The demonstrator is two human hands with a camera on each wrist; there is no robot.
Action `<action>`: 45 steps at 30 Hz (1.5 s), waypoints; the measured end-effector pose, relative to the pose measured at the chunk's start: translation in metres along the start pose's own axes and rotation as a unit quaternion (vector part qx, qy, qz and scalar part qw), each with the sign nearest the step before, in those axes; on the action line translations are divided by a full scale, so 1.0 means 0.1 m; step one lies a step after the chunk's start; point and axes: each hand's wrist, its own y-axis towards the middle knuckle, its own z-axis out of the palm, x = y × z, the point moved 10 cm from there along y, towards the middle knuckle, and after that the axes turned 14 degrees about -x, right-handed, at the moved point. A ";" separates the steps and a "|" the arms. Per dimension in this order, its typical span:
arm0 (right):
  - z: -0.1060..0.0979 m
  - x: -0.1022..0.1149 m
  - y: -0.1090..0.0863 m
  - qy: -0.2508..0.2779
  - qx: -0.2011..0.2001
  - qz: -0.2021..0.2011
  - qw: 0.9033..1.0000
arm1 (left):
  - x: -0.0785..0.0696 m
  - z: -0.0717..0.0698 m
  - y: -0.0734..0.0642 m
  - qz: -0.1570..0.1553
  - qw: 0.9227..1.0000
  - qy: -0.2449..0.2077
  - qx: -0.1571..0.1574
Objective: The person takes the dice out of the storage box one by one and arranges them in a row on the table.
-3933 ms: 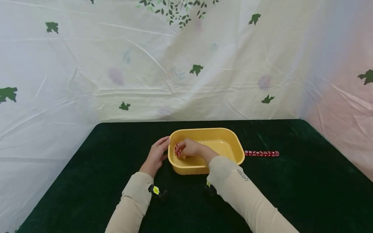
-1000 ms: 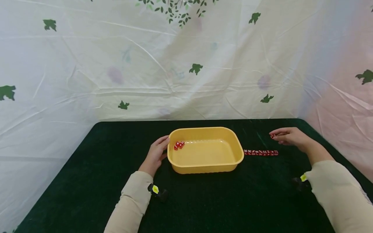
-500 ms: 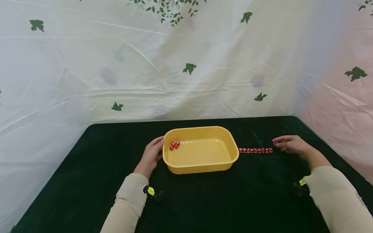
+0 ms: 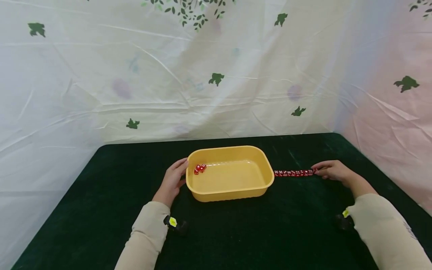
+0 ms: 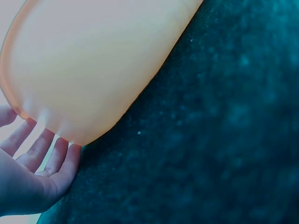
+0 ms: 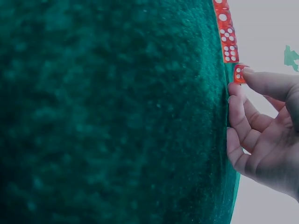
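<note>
In the right wrist view, a red die (image 6: 240,73) with white pips is pinched between the thumb and fingers of my right hand (image 6: 266,116). It is at the near end of a row of red dice (image 6: 227,33), a small gap apart from the last one. The head view shows the same dice row (image 4: 293,173) running right from a yellow plastic tub (image 4: 233,195), with my right hand (image 4: 334,171) at its right end. My left hand (image 4: 171,182) rests its fingers against the tub's left wall. Several loose red dice (image 4: 200,169) lie inside the tub at the left.
Dark green velvety cloth (image 4: 236,236) covers the table. A pale sheet (image 4: 162,75) with green leaf shapes hangs behind and at both sides. Each wrist wears a small black camera (image 4: 344,222).
My right hand went from inside the tub to the right side with a die, then came down and left to the row's right end. My left hand stays at the tub.
</note>
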 end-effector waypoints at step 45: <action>-0.14 0.50 0.12 -0.074 0.016 -0.020 0.997 | 0.01 0.00 0.03 0.011 1.000 -0.004 0.002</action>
